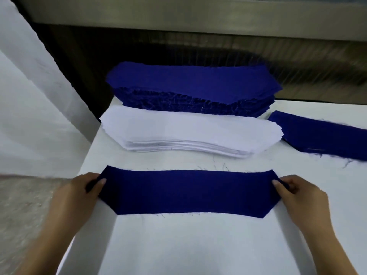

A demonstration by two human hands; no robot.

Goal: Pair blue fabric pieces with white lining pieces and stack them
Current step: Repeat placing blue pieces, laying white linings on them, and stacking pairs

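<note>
Blue fabric piece (188, 192) pinched at either end, left hand (79, 193) and right hand (301, 195); axis crosswise; white lining stack (188, 132) beyond, seemingly equidistant.

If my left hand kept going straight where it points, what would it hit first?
Beyond the blue piece it grips, the left hand would probably meet the white lining stack first; depth is unclear.

Dim, soft, motion-blurred, wide-angle edges.

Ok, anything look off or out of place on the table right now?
Only minor things: loose threads litter the table around the blue piece, and the white lining stack fans out unevenly at its near edge.
</note>
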